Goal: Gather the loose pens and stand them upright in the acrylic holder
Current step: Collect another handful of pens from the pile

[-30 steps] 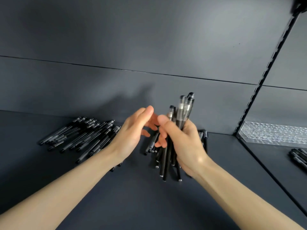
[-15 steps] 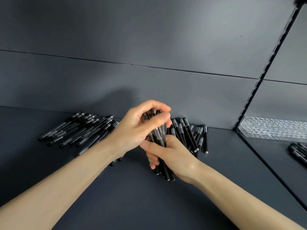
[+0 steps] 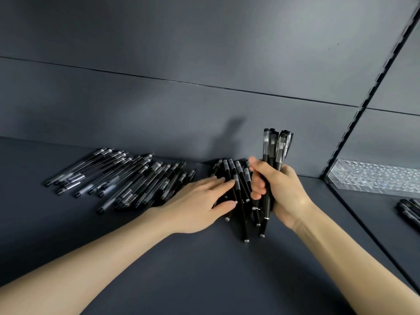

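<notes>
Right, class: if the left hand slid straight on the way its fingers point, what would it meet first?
The loose pens lying against the left hand; just beyond, probably the right hand gripping its bundle.

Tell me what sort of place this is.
Probably a stationery shop's display shelving: a slotted upright rail between dark bays, a clear acrylic holder, and piles of identical black pens on the shelf.
</notes>
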